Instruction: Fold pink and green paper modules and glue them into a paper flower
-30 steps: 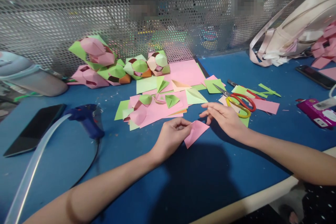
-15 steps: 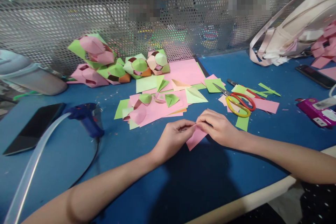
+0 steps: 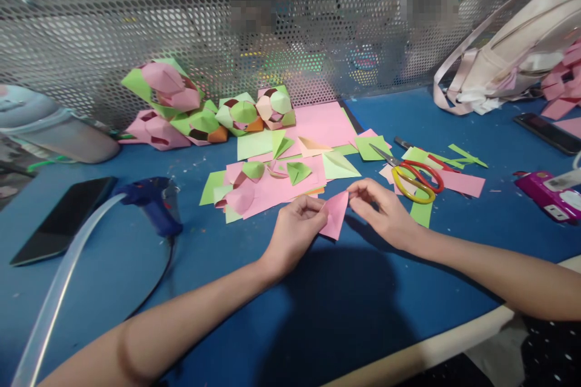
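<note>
A small square of pink paper [image 3: 336,217], creased and tilted, is between my hands above the blue tabletop. My left hand [image 3: 296,231] is closed in a pinch on its left edge. At the paper's upper right corner, the fingertips of my right hand [image 3: 385,211] pinch the tip lightly. Just beyond my hands lies a pile of pink and green paper sheets [image 3: 281,190], with folded green and pink pieces on top. Scissors with red and yellow handles [image 3: 413,184] rest on paper scraps to the right of my right hand.
Folded paper balls [image 3: 200,124] stand against a perforated metal panel [image 3: 204,30]. On the left are a blue glue gun [image 3: 154,205] with a long clear glue stick, a black phone [image 3: 63,217] and a cup [image 3: 59,127]. A purple device [image 3: 549,193], another phone [image 3: 551,132] and a pale bag [image 3: 517,42] sit right.
My right hand has drawn slightly right, away from my left, to the paper's corner. The pink paper has turned upward and shows more of its face.
</note>
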Available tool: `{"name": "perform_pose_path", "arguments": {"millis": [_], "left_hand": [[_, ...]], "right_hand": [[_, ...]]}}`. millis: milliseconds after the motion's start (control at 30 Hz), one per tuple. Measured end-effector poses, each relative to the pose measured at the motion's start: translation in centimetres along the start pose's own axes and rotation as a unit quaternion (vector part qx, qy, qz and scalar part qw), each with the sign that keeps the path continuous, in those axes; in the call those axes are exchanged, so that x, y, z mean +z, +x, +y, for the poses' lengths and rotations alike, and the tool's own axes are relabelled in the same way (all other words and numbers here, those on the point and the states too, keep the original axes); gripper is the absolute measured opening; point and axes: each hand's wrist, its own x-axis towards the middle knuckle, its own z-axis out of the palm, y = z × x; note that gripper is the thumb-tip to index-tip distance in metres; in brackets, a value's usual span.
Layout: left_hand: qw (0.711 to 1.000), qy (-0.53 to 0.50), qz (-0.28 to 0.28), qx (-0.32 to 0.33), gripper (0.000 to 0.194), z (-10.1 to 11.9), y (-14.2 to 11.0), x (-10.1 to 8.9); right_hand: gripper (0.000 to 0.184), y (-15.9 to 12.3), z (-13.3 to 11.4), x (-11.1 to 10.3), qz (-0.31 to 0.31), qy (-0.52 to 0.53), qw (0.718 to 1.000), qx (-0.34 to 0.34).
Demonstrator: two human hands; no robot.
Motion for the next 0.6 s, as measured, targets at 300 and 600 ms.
{"name": "perform_pose_path", "arguments": {"millis": [300, 600], "left_hand": [[1.0, -0.017, 0.0, 0.008, 0.008, -0.1, -0.5, 0.4], [0.997, -0.07, -0.012, -0.015, 0.015, 0.4, -0.9, 0.4]], "right_hand": [[0.028, -0.5, 0.1, 1.9, -0.003, 0.022, 0.998, 0.051], [0.006, -0.6, 0.0, 1.6, 0.009, -0.057, 0.992, -0.109]]}}
